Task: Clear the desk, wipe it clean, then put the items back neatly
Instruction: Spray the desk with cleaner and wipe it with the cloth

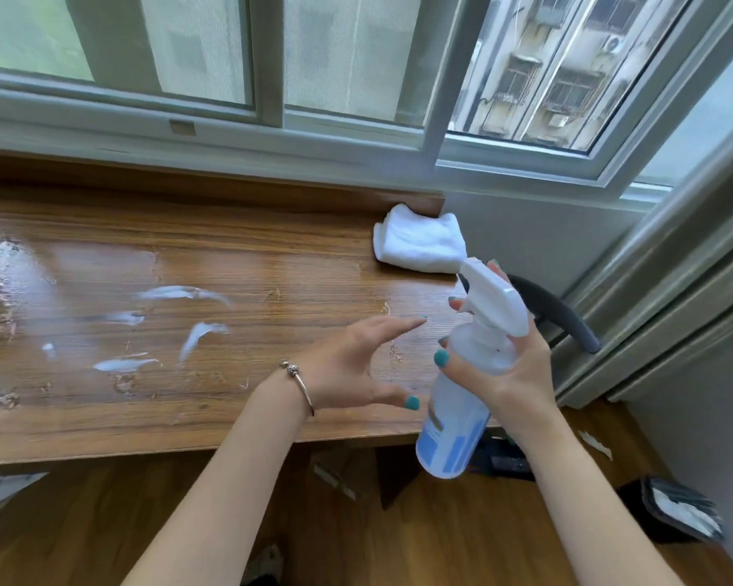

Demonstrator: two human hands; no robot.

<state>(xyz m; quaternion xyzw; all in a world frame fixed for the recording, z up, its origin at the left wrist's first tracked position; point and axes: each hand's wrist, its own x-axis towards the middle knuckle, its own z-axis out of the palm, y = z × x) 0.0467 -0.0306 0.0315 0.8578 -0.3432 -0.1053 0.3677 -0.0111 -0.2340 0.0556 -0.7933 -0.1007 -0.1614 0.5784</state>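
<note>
My right hand point(510, 370) grips a clear spray bottle point(453, 425) with a white trigger head and a blue label, held tilted over the right end of the wooden desk point(250, 264). Its fingers curl round the neck, one by the trigger. My left hand point(352, 365), a bracelet on its wrist, hovers open just left of the bottle, fingers spread and holding nothing. A folded white cloth point(420, 243) lies at the desk's far right corner. White foam streaks point(166, 327) and wet patches mark the desk's left and middle.
A window sill and sliding window frames point(271, 133) run along the desk's far edge. A dark chair armrest point(559, 315) sits right of the desk. On the wooden floor lie a black bin point(673, 513) at the right and dark items under the desk.
</note>
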